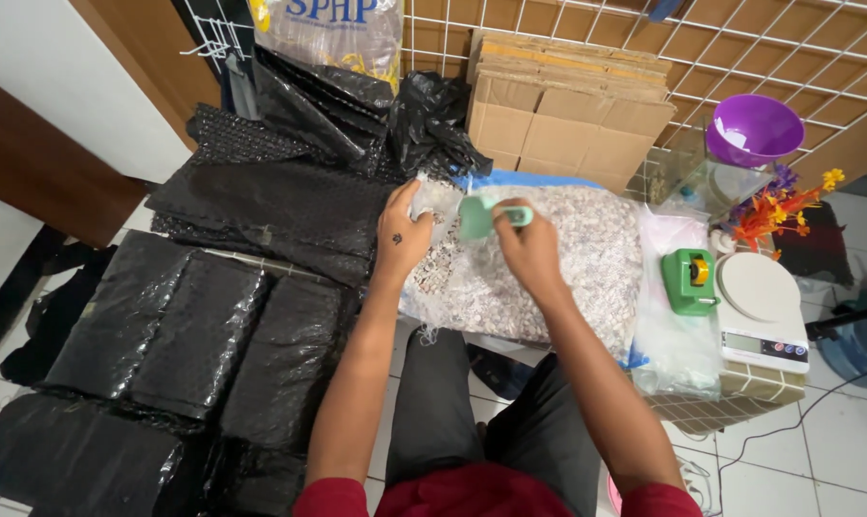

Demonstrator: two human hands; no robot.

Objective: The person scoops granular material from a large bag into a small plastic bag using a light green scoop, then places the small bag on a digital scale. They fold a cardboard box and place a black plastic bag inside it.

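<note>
White floor tiles underfoot, wire grid panel behind, stacked goods all round a seated person's knees. Right hand (529,251) closed round the handle of a small green scoop (479,217), fingers curled in a firm grip, scoop head tilted toward the left, poised just above a large clear bag of pale, shell-like pieces (558,263). Left hand (402,237) half open, fingers pinching and lifting the bag's upper left edge, likely to keep the mouth open for the scoop. Bag lying flat straight ahead, within easy reach of both hands. Black bubble-wrap sheets (204,330) piled to the left, black plastic bags (357,105) heaped behind. Flattened cardboard boxes (563,110) leaning against the grid. To the right, a green tape dispenser (689,280) on clear plastic bags, touching 1 white digital scale (761,311), close at hand, presumably for weighing. Purple bowl (754,129) and orange artificial flowers (776,211) farther back.
</note>
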